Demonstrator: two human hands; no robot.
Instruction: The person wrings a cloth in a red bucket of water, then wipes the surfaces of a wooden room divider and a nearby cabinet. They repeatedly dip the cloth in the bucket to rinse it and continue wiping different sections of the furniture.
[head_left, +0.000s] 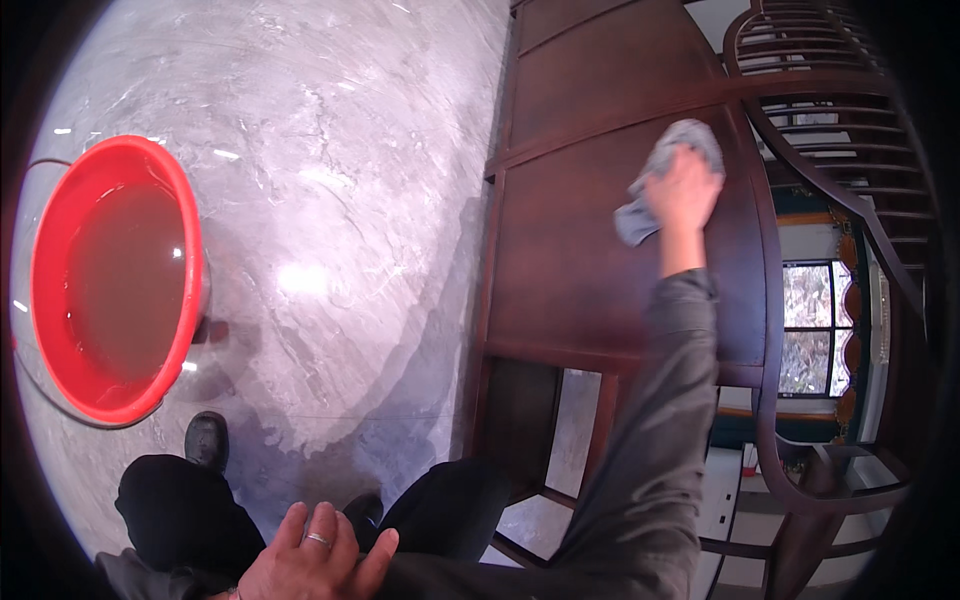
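My right hand (686, 193) presses a grey cloth (637, 219) against a dark brown wooden panel (577, 247) of a large piece of furniture. The hand and cloth are slightly blurred. Part of the cloth bunches up beyond the fingers, and a loose end hangs out beside the wrist. Low in the picture, my left hand (319, 551) is held in front of my body, back upward, with a ring on one finger. Its fingers are a little apart and hold nothing.
A red plastic basin (193, 225) of murky water (124, 277) stands at the left, raised above the grey marbled floor (337, 187). Curved slatted woodwork (832, 172) rises at the right, with a window (817, 330) beyond. Below the panel is an open wooden frame (600, 427). My shoe (206, 439) is near the basin.
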